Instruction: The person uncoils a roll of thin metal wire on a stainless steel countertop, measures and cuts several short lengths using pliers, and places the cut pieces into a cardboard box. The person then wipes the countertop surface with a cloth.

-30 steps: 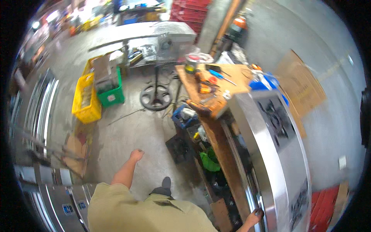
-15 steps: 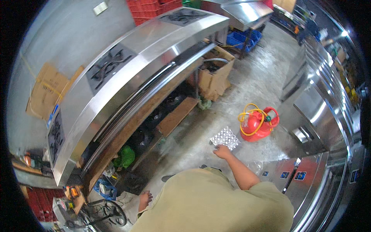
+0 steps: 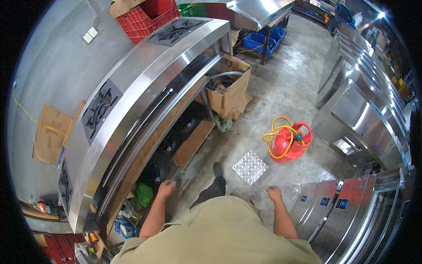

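Observation:
My left hand [image 3: 166, 188] hangs over the floor beside the lower shelf of the long steel stove counter [image 3: 127, 83]. It is smeared by motion, so its fingers do not show clearly, and I see no object in it. Opposite, my right hand [image 3: 274, 193] hangs with its fingers curled in and nothing visible in them. Between that hand and a red gas cylinder [image 3: 281, 144] lies a square of diamond-patterned metal plate [image 3: 250, 167] on the concrete. A yellow hose [image 3: 273, 129] loops around the cylinder's top. Neither hand touches the plate or the cylinder.
Steel cabinets [image 3: 318, 207] stand close at my right, with more steel units [image 3: 356, 105] beyond. A brown board [image 3: 193, 144] juts from under the stove counter. Farther off are a cardboard box [image 3: 228, 99], blue bins [image 3: 259, 41] and red crates [image 3: 143, 22]. A person [image 3: 340, 17] is in the distance.
My right hand has drawn back from beside the metal plate. My left hand has swung forward, and a dark-clad leg and shoe now show ahead of me. The view has shifted.

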Tool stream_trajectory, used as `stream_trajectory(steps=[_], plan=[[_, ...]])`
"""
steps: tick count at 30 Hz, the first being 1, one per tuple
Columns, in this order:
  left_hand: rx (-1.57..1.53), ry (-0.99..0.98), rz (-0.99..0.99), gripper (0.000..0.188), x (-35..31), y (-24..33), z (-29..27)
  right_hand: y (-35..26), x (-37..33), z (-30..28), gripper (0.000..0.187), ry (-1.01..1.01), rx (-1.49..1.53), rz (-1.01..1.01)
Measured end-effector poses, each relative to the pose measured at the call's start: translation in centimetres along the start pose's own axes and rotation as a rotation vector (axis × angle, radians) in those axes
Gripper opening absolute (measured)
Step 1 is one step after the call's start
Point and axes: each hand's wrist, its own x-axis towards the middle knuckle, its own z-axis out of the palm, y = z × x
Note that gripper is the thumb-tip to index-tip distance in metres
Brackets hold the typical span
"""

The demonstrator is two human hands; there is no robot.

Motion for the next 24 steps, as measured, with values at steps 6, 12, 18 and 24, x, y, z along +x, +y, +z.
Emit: stream_trajectory(steps=[6, 12, 18, 24], plan=[[0.547, -0.237, 0.511, 0.061, 14.9, 23.8, 10.7, -4.7, 4.7, 7.4, 0.046, -0.091, 0.027, -0.087], [0.523, -0.238, 0.812, 0.065, 33.1, 46.3, 23.4, -5.5, 0.5, 4.3, 0.043, -0.011, 0.346, 0.396], [0.864, 0.106, 0.605, 0.076, 45.0, 53.0, 28.6, -5.5, -10.5, 1.6, 0.030, 0.443, 0.638, 0.684], [0.830, -0.124, 0.502, 0.071, 51.5, 54.9, 30.6, -8.0, -15.5, 6.1, 0.028, 0.499, 0.679, 1.035]])
